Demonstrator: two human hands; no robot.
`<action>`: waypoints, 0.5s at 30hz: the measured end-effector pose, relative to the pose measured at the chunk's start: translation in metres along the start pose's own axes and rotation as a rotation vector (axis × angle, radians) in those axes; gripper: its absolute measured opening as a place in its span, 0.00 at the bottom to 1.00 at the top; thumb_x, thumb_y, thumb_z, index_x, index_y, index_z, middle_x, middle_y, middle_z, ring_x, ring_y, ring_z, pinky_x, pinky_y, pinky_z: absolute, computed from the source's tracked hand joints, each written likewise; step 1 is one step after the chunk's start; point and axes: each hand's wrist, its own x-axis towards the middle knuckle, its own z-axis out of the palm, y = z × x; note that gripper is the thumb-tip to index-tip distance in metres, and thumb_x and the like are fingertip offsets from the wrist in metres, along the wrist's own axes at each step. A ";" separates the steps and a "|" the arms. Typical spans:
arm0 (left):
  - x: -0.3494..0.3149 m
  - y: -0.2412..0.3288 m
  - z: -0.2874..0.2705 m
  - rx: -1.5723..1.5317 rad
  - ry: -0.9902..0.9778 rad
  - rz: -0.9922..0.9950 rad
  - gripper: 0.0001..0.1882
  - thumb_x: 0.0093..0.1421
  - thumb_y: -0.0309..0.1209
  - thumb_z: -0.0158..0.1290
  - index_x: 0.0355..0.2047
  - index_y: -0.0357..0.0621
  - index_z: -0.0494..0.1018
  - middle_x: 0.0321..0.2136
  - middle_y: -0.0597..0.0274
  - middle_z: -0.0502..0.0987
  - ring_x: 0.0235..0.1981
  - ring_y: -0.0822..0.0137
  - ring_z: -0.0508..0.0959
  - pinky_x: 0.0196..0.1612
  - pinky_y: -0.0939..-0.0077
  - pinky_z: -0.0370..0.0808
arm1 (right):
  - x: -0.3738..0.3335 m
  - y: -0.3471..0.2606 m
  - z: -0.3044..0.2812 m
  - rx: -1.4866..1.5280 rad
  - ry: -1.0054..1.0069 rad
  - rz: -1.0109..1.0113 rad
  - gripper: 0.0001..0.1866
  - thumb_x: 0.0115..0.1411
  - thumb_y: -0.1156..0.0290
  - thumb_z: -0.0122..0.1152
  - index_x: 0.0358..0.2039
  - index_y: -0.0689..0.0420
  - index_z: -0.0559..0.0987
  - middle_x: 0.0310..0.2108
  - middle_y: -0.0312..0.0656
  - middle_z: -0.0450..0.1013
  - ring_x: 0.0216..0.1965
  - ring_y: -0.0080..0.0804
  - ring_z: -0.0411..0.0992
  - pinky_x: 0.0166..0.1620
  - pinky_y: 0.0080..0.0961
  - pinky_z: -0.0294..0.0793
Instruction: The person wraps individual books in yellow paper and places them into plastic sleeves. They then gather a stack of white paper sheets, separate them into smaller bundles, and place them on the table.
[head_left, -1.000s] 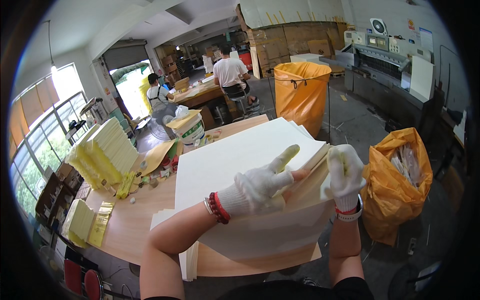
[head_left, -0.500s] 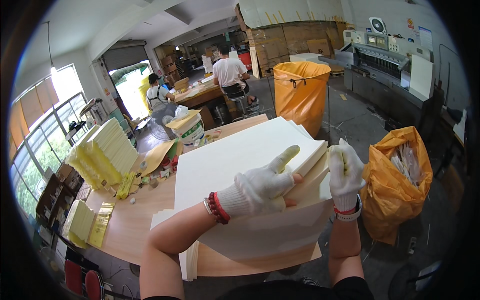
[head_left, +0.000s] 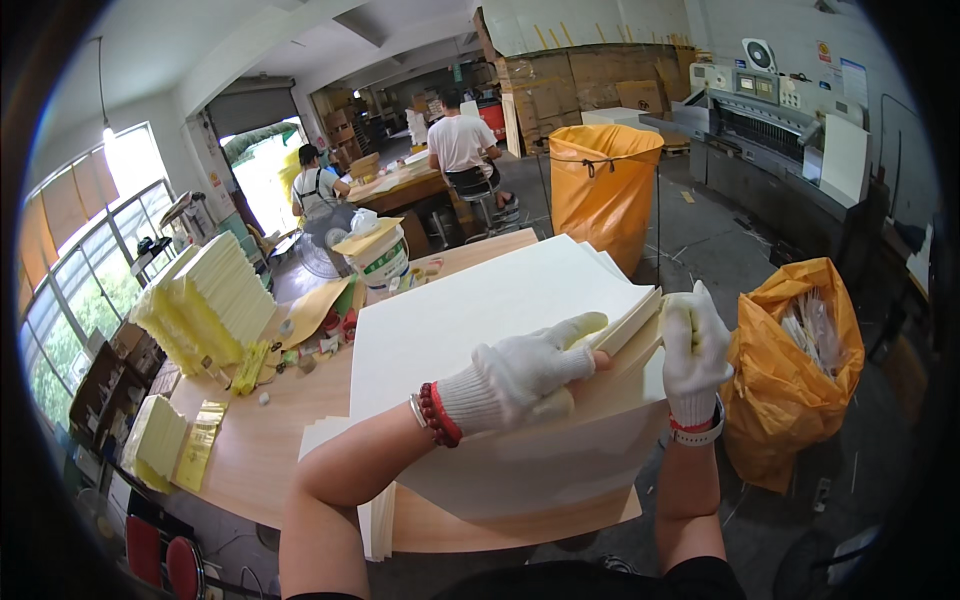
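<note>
A thick stack of large white paper sheets lies on the wooden table in front of me, its near part bending down past my hands. My left hand, in a white knit glove with a bare fingertip showing, is closed over the stack's right edge. Its thumb rests along the top, and the fingers are tucked among the fanned sheets. At the right corner my right hand, also gloved, has its fingers curled in a pinch on the sheets' edge. What lies inside that pinch is partly hidden.
Yellow-edged paper stacks stand on the table at left, near a white bucket and small odds and ends. Orange bags stand right of the table. Two people sit at a far table; a large machine is at far right.
My left hand has shifted slightly to the right along the sheet edges, and its lower bare fingertip has gone from sight. My right hand stays at the corner, almost unmoved.
</note>
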 end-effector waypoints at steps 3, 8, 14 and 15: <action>-0.007 -0.019 0.002 0.625 0.166 0.611 0.26 0.46 0.30 0.65 0.47 0.49 0.71 0.59 0.40 0.59 0.48 0.55 0.74 0.47 0.72 0.73 | 0.000 0.000 0.000 -0.013 0.006 0.001 0.04 0.56 0.78 0.54 0.26 0.63 0.75 0.22 0.43 0.71 0.26 0.37 0.71 0.45 0.35 0.67; -0.007 -0.018 0.000 0.524 0.097 0.504 0.26 0.43 0.28 0.67 0.45 0.49 0.73 0.62 0.42 0.54 0.52 0.49 0.72 0.51 0.70 0.71 | -0.001 -0.001 0.000 -0.008 -0.003 0.026 0.04 0.57 0.78 0.53 0.26 0.63 0.75 0.22 0.43 0.71 0.26 0.38 0.71 0.49 0.38 0.66; -0.006 -0.020 0.001 0.387 0.106 0.459 0.25 0.44 0.26 0.65 0.45 0.51 0.74 0.61 0.43 0.57 0.48 0.52 0.75 0.48 0.71 0.73 | 0.000 0.008 -0.002 -0.150 -0.007 -0.216 0.03 0.54 0.80 0.56 0.30 0.63 0.75 0.28 0.45 0.72 0.28 0.36 0.72 0.45 0.34 0.72; -0.007 -0.020 0.002 0.413 0.126 0.460 0.25 0.44 0.26 0.64 0.45 0.52 0.74 0.60 0.44 0.59 0.46 0.54 0.76 0.45 0.72 0.74 | 0.001 0.013 -0.003 -0.254 0.029 -0.415 0.04 0.53 0.80 0.57 0.32 0.64 0.75 0.30 0.46 0.72 0.28 0.36 0.72 0.42 0.32 0.74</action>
